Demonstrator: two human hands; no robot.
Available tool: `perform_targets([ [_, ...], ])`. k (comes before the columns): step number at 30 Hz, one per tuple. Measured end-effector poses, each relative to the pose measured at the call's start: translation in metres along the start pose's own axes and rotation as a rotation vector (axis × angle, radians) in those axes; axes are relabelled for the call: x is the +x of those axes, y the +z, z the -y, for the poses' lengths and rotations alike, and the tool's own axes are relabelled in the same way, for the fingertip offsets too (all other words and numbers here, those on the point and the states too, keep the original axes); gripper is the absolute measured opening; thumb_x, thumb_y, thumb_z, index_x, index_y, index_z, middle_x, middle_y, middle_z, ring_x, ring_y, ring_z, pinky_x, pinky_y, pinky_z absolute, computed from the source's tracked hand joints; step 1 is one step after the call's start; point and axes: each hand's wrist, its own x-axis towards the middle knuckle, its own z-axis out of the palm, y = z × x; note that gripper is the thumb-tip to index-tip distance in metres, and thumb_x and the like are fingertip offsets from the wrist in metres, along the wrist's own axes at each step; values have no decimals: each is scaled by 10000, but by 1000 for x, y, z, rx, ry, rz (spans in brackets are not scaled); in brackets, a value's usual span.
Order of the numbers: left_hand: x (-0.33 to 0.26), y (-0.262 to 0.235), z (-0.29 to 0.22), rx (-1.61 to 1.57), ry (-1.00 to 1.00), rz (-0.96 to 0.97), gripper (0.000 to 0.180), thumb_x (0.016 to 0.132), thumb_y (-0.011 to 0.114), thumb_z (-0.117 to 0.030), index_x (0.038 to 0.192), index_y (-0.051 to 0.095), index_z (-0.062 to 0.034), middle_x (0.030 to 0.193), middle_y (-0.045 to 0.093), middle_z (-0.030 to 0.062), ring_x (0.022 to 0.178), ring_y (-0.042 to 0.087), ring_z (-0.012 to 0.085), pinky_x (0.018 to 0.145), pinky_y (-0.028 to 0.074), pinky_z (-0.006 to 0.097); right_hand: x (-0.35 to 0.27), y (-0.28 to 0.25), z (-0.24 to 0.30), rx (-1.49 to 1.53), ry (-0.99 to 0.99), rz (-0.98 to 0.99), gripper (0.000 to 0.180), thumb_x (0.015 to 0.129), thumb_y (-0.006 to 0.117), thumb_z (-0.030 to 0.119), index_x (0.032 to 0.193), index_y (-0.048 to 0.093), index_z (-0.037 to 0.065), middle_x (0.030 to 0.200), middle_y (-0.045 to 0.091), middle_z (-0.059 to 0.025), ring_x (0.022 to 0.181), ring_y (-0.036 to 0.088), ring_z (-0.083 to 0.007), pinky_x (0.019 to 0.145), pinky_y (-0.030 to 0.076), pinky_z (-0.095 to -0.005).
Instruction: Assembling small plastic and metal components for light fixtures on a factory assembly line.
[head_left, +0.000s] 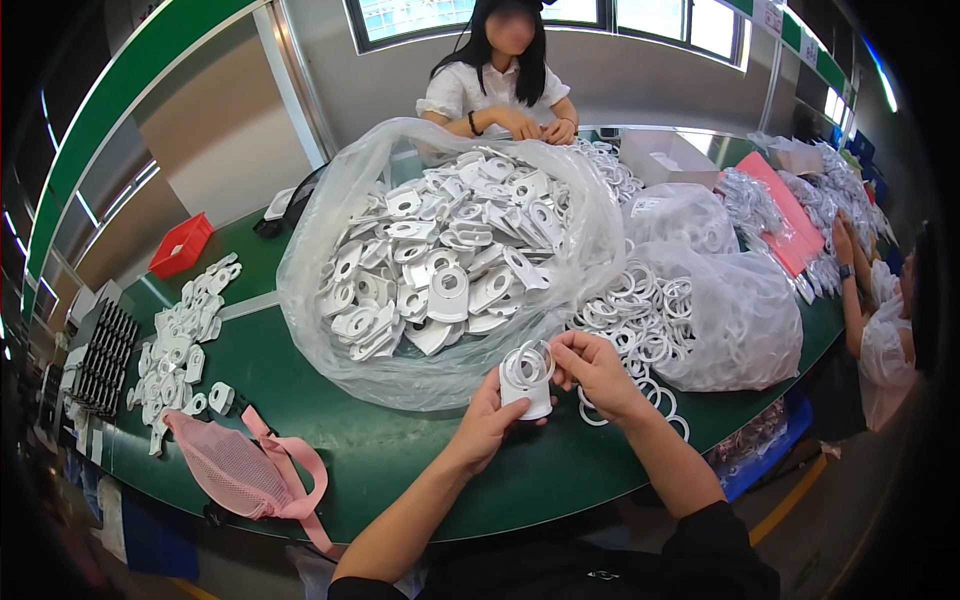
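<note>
My left hand (486,422) grips a white plastic part (524,398) with a round hole at its upper end, thumb across its front. At that hole, my right hand (592,372) pinches a thin white ring (542,360); whether the ring is seated cannot be made out. Just beyond my hands lies a large clear plastic bag (310,290), spread wide and heaped with white parts (448,292) of the same shape. Loose white rings (640,312) are piled to the right, beside my right hand.
Bags of rings (742,325) stand at the right on the green table (400,470). A pink mesh bag (232,462) lies at the near left, past it more white parts (178,350) and a red tray (182,245). Across the table sits a person (495,90); another person's arm (850,290) reaches in at right.
</note>
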Motion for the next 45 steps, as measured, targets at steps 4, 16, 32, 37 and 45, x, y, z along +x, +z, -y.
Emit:
perform_targets([
  [4, 3, 0, 0, 9, -10, 31, 493, 855, 502, 2, 1309, 313, -36, 1172, 540, 150, 1026, 596, 268, 790, 527, 326, -1, -1, -4, -64, -19, -2, 124, 896, 583, 140, 923, 590, 18, 724, 584, 3, 598, 516, -47, 542, 412, -171],
  [16, 4, -6, 11, 80, -23, 18, 373, 940, 452, -114, 1293, 359, -42, 1133, 569, 114, 945, 626, 221, 660, 524, 273, -2, -5, -9, -439, -109, 0, 129, 862, 610, 105, 899, 598, -19, 789, 610, -6, 688, 535, -35, 603, 443, -182],
  [32, -4, -7, 10, 727, 184, -95, 260, 883, 572, -214, 1068, 533, -35, 798, 623, 74, 637, 593, 153, 550, 446, 277, -2, 4, 0, -529, -216, 140, 149, 847, 608, 121, 881, 653, -16, 758, 601, -78, 696, 553, -144, 638, 430, -259],
  [37, 15, 18, 15, 869, 284, -37, 252, 945, 437, -225, 917, 539, 5, 690, 559, 143, 607, 520, 216, 600, 418, 327, -30, -17, 21, -746, -253, 75, 123, 839, 600, 98, 881, 643, -9, 709, 587, -61, 641, 530, -119, 590, 417, -248],
  [45, 0, -5, 5, 989, 291, -169, 270, 913, 463, -250, 816, 534, -8, 683, 541, 190, 623, 530, 357, 588, 409, 403, -10, 6, 1, -771, -278, 187, 152, 852, 562, 124, 810, 611, -13, 661, 588, -66, 595, 518, -112, 536, 407, -254],
])
